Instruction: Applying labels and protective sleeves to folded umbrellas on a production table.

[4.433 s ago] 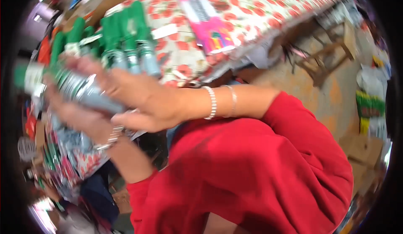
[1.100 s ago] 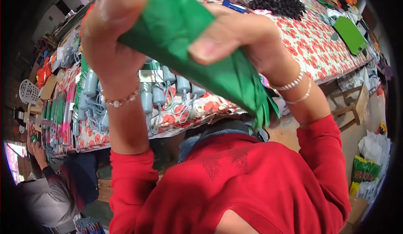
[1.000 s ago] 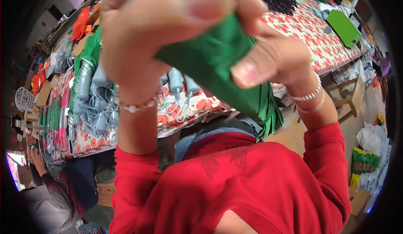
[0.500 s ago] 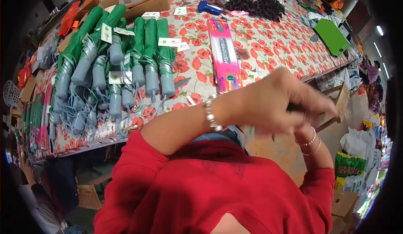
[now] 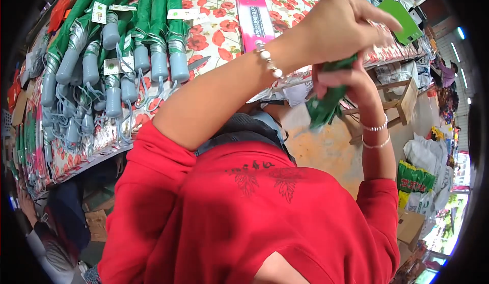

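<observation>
A rolled green umbrella [image 5: 323, 105], its lower end smeared by motion, hangs in front of me beyond the table's near edge. The fingers of my right hand [image 5: 359, 83] are wrapped round its middle. Just above, at the umbrella's upper end, my left hand [image 5: 333, 29] is bent at the wrist with curled fingers; what lies inside them is hidden. To the left on the table lies a pile of green umbrellas [image 5: 159, 24] with grey handles and cord loops, several carrying white tags.
A poppy-patterned cloth covers the table [image 5: 216, 34]. On it are a pink and white flat box [image 5: 252, 21], a knife [image 5: 198, 62] and a green panel [image 5: 397, 21]. A wooden stool [image 5: 402, 100] stands at the right, near sacks [image 5: 415, 177]. Another person's arm [image 5: 28, 205] shows far left.
The view has tilted downward, so the table sits higher in the picture. A green umbrella now shows in my right hand, which was mostly hidden behind my left hand before.
</observation>
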Tool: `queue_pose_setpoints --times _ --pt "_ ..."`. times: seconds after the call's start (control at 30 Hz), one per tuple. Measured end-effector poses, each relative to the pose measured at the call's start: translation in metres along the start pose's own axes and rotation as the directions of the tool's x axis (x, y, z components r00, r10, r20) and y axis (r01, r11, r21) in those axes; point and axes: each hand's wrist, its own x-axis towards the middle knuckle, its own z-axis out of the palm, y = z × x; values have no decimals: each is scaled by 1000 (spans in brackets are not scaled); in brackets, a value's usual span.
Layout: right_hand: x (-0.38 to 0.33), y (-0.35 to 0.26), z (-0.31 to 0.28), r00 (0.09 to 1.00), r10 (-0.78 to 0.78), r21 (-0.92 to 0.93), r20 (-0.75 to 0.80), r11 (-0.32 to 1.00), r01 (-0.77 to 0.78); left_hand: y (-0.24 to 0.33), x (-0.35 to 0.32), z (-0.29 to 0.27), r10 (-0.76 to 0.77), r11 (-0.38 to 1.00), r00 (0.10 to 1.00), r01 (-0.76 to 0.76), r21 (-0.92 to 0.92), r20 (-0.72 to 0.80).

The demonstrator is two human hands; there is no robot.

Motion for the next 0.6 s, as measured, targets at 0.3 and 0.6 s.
queue_pose_setpoints --times 0.3,0.6 --pt "16 55 -11 944 8 78 -329 997 18 -81 -15 -32 -43 982 848 133 132 -528" --pt "-25 95 8 964 -183 -643 -192 766 17 -82 -134 -94 -278 306 951 -47 951 136"
